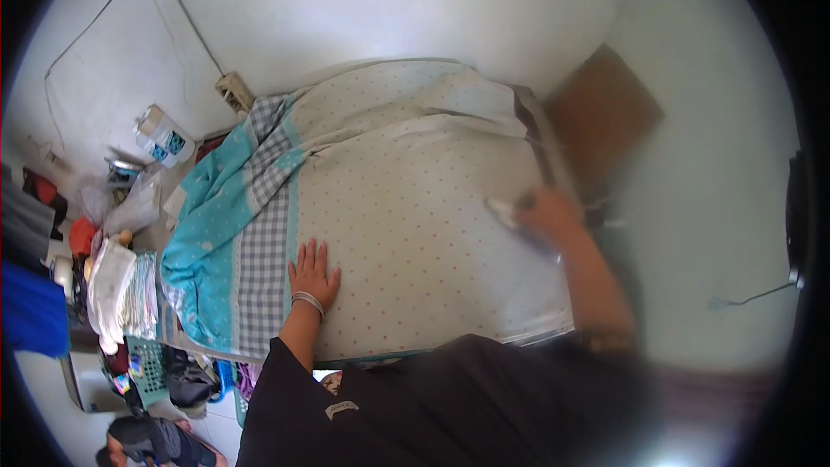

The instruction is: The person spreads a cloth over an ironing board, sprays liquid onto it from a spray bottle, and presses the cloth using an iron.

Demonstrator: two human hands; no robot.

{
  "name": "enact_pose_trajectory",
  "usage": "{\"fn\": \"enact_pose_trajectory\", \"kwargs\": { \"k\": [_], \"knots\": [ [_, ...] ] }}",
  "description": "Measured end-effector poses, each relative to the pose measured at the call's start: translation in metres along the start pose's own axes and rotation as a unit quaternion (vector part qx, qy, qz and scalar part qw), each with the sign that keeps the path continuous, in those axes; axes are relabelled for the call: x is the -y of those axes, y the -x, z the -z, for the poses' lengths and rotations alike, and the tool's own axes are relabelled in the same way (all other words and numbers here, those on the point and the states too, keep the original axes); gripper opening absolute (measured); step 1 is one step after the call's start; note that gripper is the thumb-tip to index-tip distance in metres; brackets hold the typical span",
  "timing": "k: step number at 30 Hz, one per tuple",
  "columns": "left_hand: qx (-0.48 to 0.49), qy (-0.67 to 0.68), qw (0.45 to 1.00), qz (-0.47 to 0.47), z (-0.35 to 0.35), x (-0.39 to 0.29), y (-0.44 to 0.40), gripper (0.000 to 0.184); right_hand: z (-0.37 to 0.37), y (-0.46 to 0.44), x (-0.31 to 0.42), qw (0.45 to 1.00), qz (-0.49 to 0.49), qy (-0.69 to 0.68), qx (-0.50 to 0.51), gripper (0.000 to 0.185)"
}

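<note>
A polka-dot cloth [415, 233] with a grey checked band and a turquoise border covers a raised, flat surface. My left hand [313, 277] lies flat on the cloth beside the checked band, fingers spread, holding nothing. Over the right part of the cloth, my right hand [551, 218] is closed round a pale object [501, 212], blurred by motion; what it is cannot be made out. Folds of the cloth bunch up toward the wall at the back.
Folded cloths [134, 290] are stacked at the left, near a white bottle [162, 137] and a power strip [233, 92]. A brown board [605, 117] stands at the right. Another person [160, 441] is low at the bottom left, near a green basket [150, 370].
</note>
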State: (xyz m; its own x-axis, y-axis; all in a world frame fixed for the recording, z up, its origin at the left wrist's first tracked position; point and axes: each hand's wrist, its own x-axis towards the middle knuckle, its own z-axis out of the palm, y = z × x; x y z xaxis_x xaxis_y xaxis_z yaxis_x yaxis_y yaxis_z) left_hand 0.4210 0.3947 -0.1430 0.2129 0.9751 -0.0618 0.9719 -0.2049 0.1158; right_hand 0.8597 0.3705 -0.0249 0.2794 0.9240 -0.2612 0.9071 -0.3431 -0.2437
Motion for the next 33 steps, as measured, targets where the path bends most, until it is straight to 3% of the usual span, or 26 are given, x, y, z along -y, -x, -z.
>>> {"fn": "enact_pose_trajectory", "kwargs": {
  "k": [5,12,16,18,19,21,22,24,28,30,33],
  "knots": [
    [0.019,-0.001,0.999,0.046,-0.007,-0.008,0.079,0.063,-0.045,0.090,0.008,0.978,0.200,0.063,0.011,0.037],
    [-0.032,0.035,0.997,0.067,-0.009,0.025,0.150,0.059,-0.057,0.112,0.035,0.961,0.265,0.003,-0.080,0.033],
    [-0.066,0.023,0.978,0.196,-0.013,0.097,0.161,0.056,-0.064,0.108,0.065,0.952,0.305,-0.020,-0.035,0.035],
    [-0.111,0.062,0.945,0.301,-0.006,0.140,0.163,0.053,-0.068,0.106,0.104,0.940,0.339,-0.001,-0.032,0.034],
    [-0.115,0.067,0.942,0.307,-0.004,0.165,0.165,0.053,-0.072,0.105,0.126,0.932,0.360,0.013,-0.031,0.034],
    [-0.313,0.064,0.897,0.307,0.000,0.215,0.166,0.052,-0.087,0.098,0.177,0.917,0.398,0.024,-0.031,0.034],
    [-0.314,0.069,0.894,0.311,0.005,0.236,0.161,0.052,-0.096,0.095,0.206,0.902,0.429,0.029,-0.027,0.034],
    [-0.356,0.101,0.838,0.401,0.017,0.284,0.151,0.056,-0.113,0.098,0.272,0.888,0.458,0.050,0.001,0.034],
    [-0.303,0.199,0.832,0.420,0.030,0.363,0.118,0.061,-0.167,0.100,0.393,0.858,0.510,0.048,-0.042,0.034],
    [-0.149,0.276,0.864,0.395,0.047,0.375,0.108,0.060,-0.185,0.104,0.450,0.852,0.517,0.057,-0.052,0.033],
    [-0.113,0.328,0.860,0.374,0.048,0.396,0.106,0.062,-0.205,0.104,0.527,0.852,0.515,0.063,-0.068,0.033]
  ]
}}
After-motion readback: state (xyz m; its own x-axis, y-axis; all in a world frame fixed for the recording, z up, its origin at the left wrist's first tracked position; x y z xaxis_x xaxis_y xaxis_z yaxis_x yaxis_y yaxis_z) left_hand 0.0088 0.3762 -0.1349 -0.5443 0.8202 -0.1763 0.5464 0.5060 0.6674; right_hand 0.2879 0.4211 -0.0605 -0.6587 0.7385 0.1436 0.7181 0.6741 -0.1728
